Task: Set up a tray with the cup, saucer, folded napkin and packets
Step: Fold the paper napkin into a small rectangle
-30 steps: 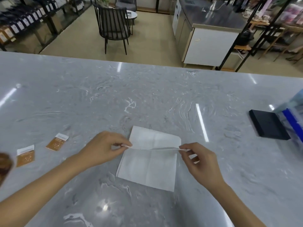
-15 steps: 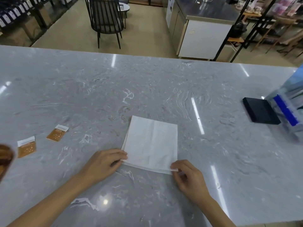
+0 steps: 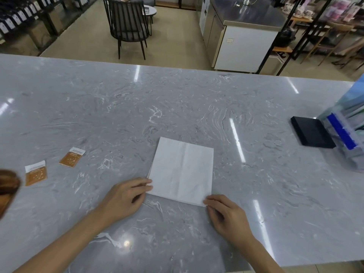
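Note:
A white napkin point(image 3: 182, 170) lies folded in half on the grey marble counter point(image 3: 177, 107), its doubled edge nearest me. My left hand point(image 3: 126, 200) pinches its near left corner, and my right hand point(image 3: 228, 217) pinches its near right corner with curled fingers. Two orange-brown packets with white tops lie flat to the left, one point(image 3: 71, 159) farther from me and the other point(image 3: 36, 173) closer. No cup or saucer is in view.
A brown wooden object point(image 3: 7, 186) pokes in at the left edge. At the right stand a flat black box point(image 3: 312, 134) and a clear plastic container with a blue strip point(image 3: 346, 133). Beyond the counter are a chair and a steel cabinet.
Both hands drew the napkin's lifted far edge toward me and laid it on the near edge, folding it in half. Since half a second ago they have stayed at the near corners.

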A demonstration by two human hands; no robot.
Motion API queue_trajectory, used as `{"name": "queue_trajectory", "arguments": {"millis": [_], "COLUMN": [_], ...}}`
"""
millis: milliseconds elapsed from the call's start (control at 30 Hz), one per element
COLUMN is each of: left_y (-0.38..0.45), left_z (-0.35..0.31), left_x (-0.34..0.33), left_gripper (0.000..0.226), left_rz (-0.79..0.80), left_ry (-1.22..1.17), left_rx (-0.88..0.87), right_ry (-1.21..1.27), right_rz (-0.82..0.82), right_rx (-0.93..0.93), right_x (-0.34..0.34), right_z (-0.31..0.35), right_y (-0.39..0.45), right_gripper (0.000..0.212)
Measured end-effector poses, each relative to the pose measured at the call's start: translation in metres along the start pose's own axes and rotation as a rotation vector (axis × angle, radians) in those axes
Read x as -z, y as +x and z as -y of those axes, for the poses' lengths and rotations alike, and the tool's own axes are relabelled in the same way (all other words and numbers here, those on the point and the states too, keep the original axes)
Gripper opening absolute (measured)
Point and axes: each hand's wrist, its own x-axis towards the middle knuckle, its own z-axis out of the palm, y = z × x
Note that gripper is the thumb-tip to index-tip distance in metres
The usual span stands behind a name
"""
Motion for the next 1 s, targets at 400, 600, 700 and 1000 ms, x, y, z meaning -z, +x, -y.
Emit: {"name": "queue_trajectory", "arguments": {"millis": [400,600,700,1000], "left_y": [0.074,0.16,0.16,0.159], "left_z": [-0.018,-0.013,0.01,0.027], "left_x": [-0.016,-0.064,-0.067,-0.062], "left_gripper": [0.04,0.061,0.065,0.071], "left_rz": [-0.026,0.308,0.297,0.335], "left_ry": [0.143,0.327,0.419,0.42], "left_rx": [-0.035,0.129,0.224,0.281], "right_ry": [-0.087,-0.248,-0.297,-0.313], "right_rz": [-0.102,0.199,0.232,0.235], "right_rx": [-0.037,-0.145,-0.243,-0.359], "right_x": [-0.009,-0.054,-0.059,-0.031], "right_z": [0.016,0.002,-0.018,-0.029], "right_y": [0.062,0.138,0.138,0.108], "right_gripper": [0.029,0.06,0.068,0.069]}}
